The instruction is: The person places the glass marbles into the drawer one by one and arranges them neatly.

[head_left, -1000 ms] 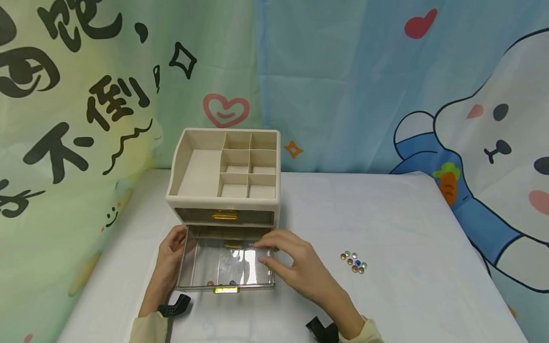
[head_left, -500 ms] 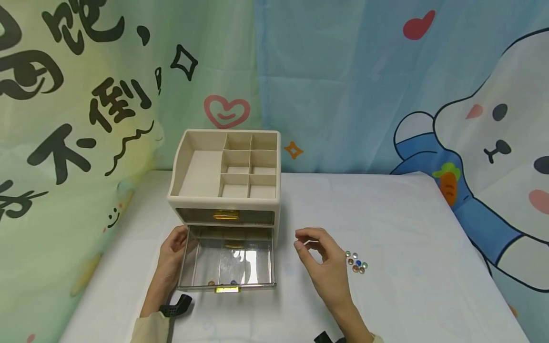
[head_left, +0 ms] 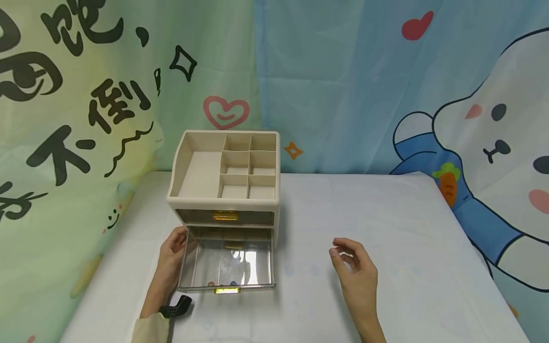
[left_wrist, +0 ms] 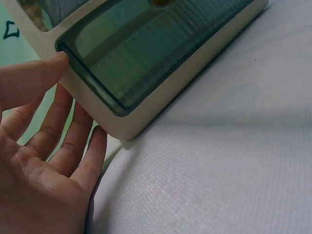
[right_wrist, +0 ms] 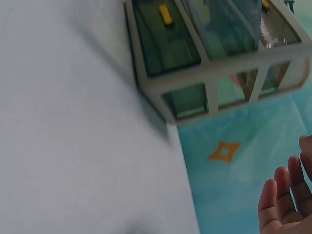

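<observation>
The left hand (head_left: 171,259) rested flat against the left side of the pulled-out clear drawer (head_left: 227,262), fingers (left_wrist: 73,141) straight and steadying it. Inside, two small beads (head_left: 221,283) sat near the front wall, close to the gold handle. Above, the beige organizer (head_left: 225,176) showed bare top compartments and a closed upper drawer. Over to the right, the right hand (head_left: 358,278) hovered above the tabletop (head_left: 407,228), fingers loosely curled, holding nothing visible. A fetching step, by the look of it; the next move would call for a fine pinch.
</observation>
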The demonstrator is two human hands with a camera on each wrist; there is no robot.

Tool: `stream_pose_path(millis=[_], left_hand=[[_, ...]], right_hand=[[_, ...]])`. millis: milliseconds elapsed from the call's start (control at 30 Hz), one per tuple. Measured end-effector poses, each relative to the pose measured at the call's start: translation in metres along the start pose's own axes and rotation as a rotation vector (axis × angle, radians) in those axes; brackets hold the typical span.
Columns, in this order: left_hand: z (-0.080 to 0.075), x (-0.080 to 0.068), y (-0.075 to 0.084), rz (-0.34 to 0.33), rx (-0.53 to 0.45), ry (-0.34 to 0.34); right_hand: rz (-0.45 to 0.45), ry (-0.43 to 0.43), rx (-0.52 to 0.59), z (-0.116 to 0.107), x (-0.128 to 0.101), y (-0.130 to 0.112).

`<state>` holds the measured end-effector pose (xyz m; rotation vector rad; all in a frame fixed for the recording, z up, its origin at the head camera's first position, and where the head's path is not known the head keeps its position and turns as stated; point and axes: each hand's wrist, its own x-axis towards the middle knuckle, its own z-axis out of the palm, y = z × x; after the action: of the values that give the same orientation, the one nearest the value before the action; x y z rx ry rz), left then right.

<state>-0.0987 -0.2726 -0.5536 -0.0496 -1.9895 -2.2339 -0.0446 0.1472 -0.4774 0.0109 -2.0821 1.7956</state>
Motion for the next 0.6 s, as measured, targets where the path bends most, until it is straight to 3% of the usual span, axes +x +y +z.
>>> stream_pose_path(millis=[333, 600], left_hand=[[-0.001, 0.000, 0.003, -0.008, 0.022, 0.008], [-0.001, 0.000, 0.002, -0.017, 0.006, -0.003]], right_hand=[[0.043, 0.085, -0.077, -0.028, -0.003, 0.020], [0.171, 0.167, -0.231, -0.048, -0.005, 0.036]])
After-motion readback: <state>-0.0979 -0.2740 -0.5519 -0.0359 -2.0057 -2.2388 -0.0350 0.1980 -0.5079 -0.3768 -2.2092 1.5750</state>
